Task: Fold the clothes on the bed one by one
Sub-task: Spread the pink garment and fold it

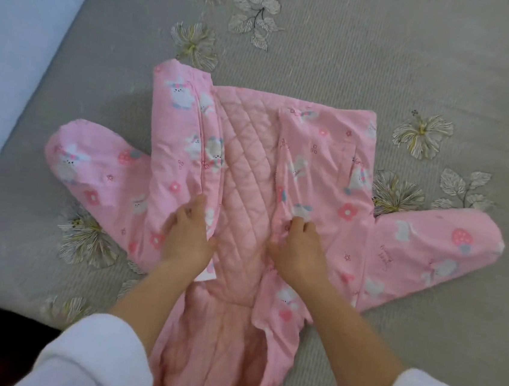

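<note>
A pink quilted jacket (323, 156) with a bunny and flower print lies face up on the bed, front open so the quilted lining (245, 176) shows down the middle. Its sleeves spread out to the left (92, 172) and right (436, 246), and the hood end hangs toward me over the bed edge. My left hand (187, 236) grips the edge of the left front panel. My right hand (299, 248) pinches the edge of the right front panel, bunching the fabric.
The bed is covered by a grey ribbed sheet (370, 63) with embroidered flowers. A pale blue surface (22, 27) runs along the left edge of the bed. My white sleeves fill the bottom corners.
</note>
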